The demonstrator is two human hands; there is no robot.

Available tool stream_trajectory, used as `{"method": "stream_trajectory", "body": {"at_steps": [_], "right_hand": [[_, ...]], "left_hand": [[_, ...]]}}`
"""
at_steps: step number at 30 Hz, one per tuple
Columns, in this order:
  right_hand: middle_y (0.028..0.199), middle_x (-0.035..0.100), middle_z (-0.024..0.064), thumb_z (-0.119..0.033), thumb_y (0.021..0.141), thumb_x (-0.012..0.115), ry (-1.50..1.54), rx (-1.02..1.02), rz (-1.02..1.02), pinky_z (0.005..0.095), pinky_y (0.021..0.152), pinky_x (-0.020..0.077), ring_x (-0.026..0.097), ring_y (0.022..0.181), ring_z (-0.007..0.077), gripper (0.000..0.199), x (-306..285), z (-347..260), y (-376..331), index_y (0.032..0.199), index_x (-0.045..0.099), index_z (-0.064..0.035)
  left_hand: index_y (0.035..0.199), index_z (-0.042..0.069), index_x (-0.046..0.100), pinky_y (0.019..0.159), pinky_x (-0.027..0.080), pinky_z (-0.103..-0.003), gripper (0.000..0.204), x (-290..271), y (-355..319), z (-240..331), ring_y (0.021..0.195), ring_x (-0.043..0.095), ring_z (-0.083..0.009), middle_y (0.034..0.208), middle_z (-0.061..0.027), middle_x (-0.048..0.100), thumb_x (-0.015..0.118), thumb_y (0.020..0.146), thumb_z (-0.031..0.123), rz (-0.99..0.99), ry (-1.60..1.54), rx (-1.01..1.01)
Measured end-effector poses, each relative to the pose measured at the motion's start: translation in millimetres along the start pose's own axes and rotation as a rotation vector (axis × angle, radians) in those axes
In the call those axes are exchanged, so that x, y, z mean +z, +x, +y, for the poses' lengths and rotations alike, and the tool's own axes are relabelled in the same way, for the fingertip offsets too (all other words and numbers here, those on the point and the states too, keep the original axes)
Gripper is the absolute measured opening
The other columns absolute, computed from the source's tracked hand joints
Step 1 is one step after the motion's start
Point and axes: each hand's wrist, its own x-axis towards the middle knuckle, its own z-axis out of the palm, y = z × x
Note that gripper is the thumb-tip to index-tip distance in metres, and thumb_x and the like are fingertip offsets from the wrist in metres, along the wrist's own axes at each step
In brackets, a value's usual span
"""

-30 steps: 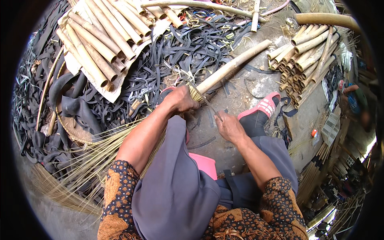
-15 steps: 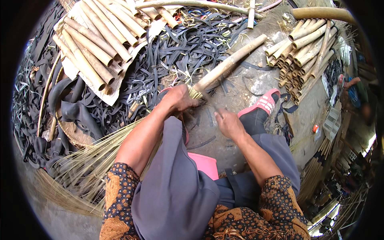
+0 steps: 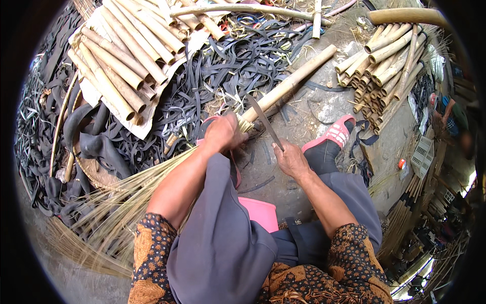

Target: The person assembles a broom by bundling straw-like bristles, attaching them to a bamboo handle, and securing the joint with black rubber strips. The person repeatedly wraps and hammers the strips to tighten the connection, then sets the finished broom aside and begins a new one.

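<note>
Pink container [image 3: 259, 215] sits closest in, between the legs. Past it, the left hand [image 3: 226, 134] is wrapped round a bundle of thin sticks [image 3: 144, 183] near the blunt ends — I'd guess for control, with the long tails fanning back under the forearm, clear of the blade. The right hand [image 3: 292, 159] is closed on one end of that long blade [image 3: 264, 120], angled over a bamboo pole [image 3: 296, 79]. Farther out: black rubber strips [image 3: 223, 71], then bamboo tubes [image 3: 112, 57] on a sheet [image 3: 143, 129], probably to keep them tidy.
</note>
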Motion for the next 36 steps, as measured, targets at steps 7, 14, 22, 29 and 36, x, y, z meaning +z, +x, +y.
{"method": "stream_trajectory", "body": {"at_steps": [7, 14, 22, 29, 36], "right_hand": [[0.101, 0.069, 0.0287, -0.029, 0.107, 0.056, -0.04, -0.118, -0.058, 0.0601, 0.081, 0.0518, 0.066, 0.095, 0.0527, 0.027, 0, 5, -7, 0.106, 0.06, -0.0023], [0.099, 0.069, 0.0277, -0.027, 0.106, 0.057, 0.006, -0.077, -0.013, 0.0596, 0.08, 0.0517, 0.066, 0.094, 0.0528, 0.024, 5, 8, -4, 0.106, 0.06, -0.0037], [0.096, 0.069, 0.0285, -0.026, 0.106, 0.058, 0.007, -0.114, -0.021, 0.0577, 0.078, 0.0518, 0.066, 0.093, 0.0525, 0.023, 0, 4, -11, 0.103, 0.061, -0.0033], [0.089, 0.067, 0.027, -0.026, 0.107, 0.058, 0.029, -0.131, 0.025, 0.0549, 0.074, 0.0504, 0.065, 0.088, 0.0515, 0.024, 12, 6, -9, 0.104, 0.063, -0.0021], [0.092, 0.068, 0.0271, -0.027, 0.107, 0.057, 0.057, -0.194, 0.015, 0.0573, 0.076, 0.0508, 0.065, 0.089, 0.0516, 0.025, 8, 3, -10, 0.102, 0.061, -0.0023]], "left_hand": [[0.087, -0.015, 0.071, 0.069, 0.058, -0.047, 0.052, -4, 19, -7, 0.073, 0.073, -0.0386, 0.076, -0.0274, 0.071, 0.08, 0.077, 0.035, -0.28, -0.158, 0.07], [0.118, -0.007, 0.056, 0.082, 0.062, -0.051, 0.066, 9, -12, 9, 0.092, 0.075, -0.0464, 0.096, -0.0305, 0.074, 0.083, 0.08, 0.04, 0.065, 0.04, -0.034], [0.078, -0.01, 0.072, 0.063, 0.055, -0.045, 0.045, -8, 19, -11, 0.064, 0.068, -0.0315, 0.065, -0.0213, 0.066, 0.08, 0.076, 0.034, -0.315, -0.229, 0.094], [0.119, -0.006, 0.053, 0.081, 0.061, -0.05, 0.069, -7, -15, 13, 0.092, 0.075, -0.0467, 0.096, -0.0322, 0.074, 0.085, 0.081, 0.042, -0.001, 0.016, -0.066], [0.102, -0.007, 0.071, 0.074, 0.057, -0.042, 0.048, -16, 14, -16, 0.08, 0.073, -0.0295, 0.084, -0.0208, 0.074, 0.083, 0.078, 0.032, -0.286, -0.252, 0.051]]}}
